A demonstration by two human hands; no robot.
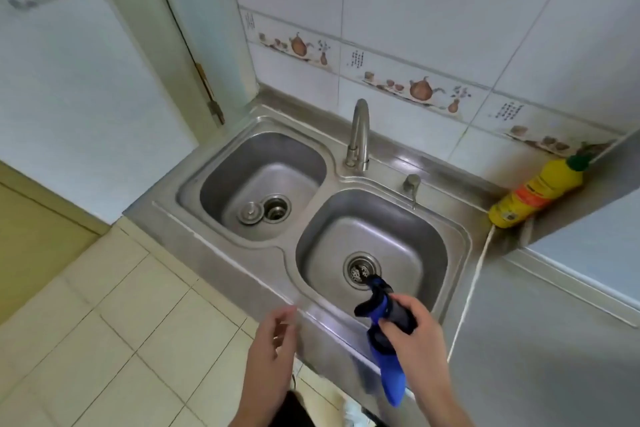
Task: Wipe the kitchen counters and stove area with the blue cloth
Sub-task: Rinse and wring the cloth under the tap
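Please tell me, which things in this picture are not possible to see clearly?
- Stove area: outside the head view, not shown.
- Yellow bottle label: too small to read.
- Left hand: motion-blurred, fingers unclear.
- Blue cloth: twisted in the right hand, whose grip covers its middle.
- Tile writing: too small to read.

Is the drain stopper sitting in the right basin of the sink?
No, the drain stopper lies in the left basin beside its drain, while the right basin shows only its strainer.
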